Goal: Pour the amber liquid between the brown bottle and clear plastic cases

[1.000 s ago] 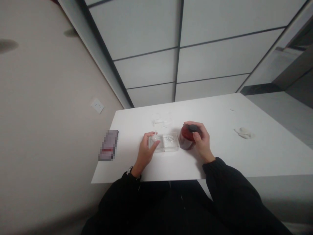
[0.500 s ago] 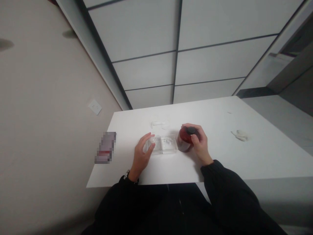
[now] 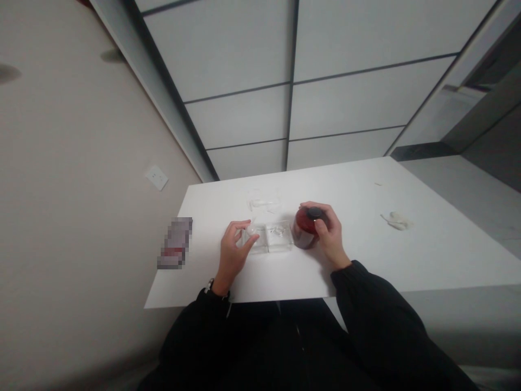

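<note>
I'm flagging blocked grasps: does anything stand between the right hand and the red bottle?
Nothing visible does: the right hand is wrapped around the red bottle. The clear box sits to the bottle's left, outside that grip.

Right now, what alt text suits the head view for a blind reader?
A person's right hand grips a red, black-capped bottle on a white table; the left hand touches or nears a small clear object at the left end of a clear divided box.

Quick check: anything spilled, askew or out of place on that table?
No spill that I can see. The crumpled whitish item on the right of the white table looks stray: it lies well apart from the clear container and red bottle.
</note>
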{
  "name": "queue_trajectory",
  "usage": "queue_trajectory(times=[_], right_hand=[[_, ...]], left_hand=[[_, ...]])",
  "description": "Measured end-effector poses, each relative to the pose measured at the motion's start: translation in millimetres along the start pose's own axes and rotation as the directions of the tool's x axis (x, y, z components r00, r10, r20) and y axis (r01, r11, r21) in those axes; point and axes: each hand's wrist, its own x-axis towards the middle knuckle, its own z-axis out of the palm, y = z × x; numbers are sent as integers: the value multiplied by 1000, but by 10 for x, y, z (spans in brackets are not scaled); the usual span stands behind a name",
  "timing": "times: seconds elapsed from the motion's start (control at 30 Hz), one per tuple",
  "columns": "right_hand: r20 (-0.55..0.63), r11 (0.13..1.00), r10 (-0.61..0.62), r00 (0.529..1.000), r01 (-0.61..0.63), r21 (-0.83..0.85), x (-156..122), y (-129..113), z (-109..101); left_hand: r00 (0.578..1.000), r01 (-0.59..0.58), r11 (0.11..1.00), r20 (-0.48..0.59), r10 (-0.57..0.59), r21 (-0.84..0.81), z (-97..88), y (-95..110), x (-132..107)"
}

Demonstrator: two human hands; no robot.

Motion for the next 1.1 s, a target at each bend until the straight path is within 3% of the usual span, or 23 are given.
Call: queue_trajectory(times=[0.2,0.63,0.9,1.1], right_hand=[[-9,1000,-13,1000,13,16,0,-4,13],[-9,1000,-9,1000,9,-14,0,3,7],[3,1000,-6,1000,6,10,1,-14,5],[-8,999,-17,1000,17,32,6,-14,9]], left_hand=[[1000,-24,999,-13,24,23,27,-43,12],[942,-334,900,107,317,280,-25,-1,-36],[965,-256,958,91,245,129,-23,-26,-94],[988,-156,975,34,153,157,21,-75,-51]])
